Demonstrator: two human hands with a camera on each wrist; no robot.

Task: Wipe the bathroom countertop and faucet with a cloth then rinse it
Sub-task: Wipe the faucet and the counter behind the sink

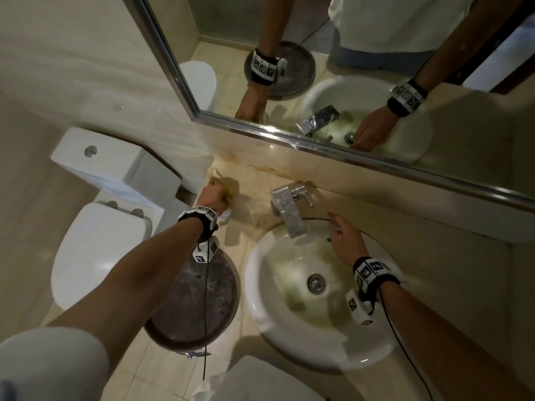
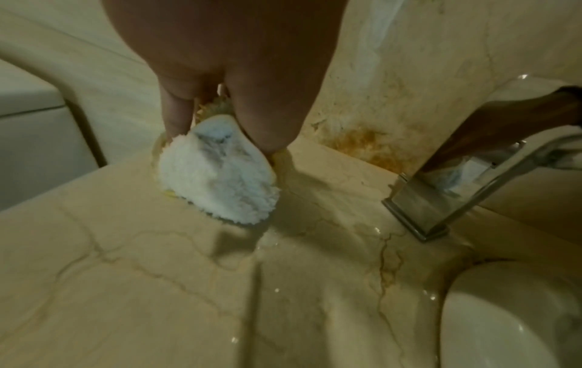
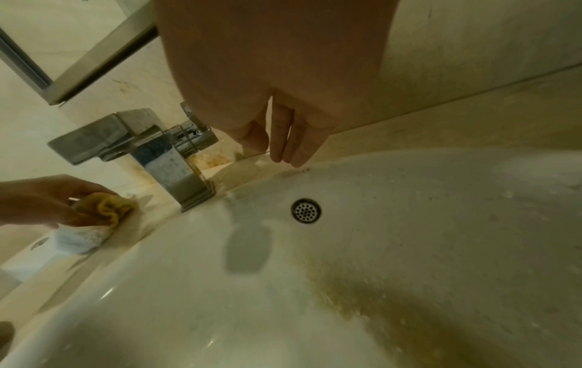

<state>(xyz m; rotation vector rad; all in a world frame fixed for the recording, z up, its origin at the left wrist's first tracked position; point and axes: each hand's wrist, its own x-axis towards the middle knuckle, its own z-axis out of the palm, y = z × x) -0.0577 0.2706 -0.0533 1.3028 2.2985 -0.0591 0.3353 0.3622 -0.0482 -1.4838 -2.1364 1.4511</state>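
Note:
My left hand (image 1: pixel 212 192) grips a bunched white and yellow cloth (image 2: pixel 217 179) and presses it on the beige marble countertop (image 2: pixel 157 286), near the back left corner. The same cloth (image 3: pixel 94 224) shows at the left of the right wrist view, left of the faucet. The square chrome faucet (image 1: pixel 289 209) stands behind the white basin (image 1: pixel 289 337). My right hand (image 1: pixel 344 241) hangs open over the basin's back rim, right of the faucet (image 3: pixel 151 154), fingers (image 3: pixel 283 139) straight and empty. Wet patches lie on the countertop by the faucet (image 2: pixel 425 201).
Orange-brown stains (image 2: pixel 365 144) mark the backsplash behind the counter, and the basin (image 3: pixel 393 311) has yellowish stains. A mirror (image 1: pixel 347 68) hangs above. A toilet (image 1: pixel 98 227) stands to the left, and a round dark bin lid (image 1: pixel 191 302) sits below the counter edge.

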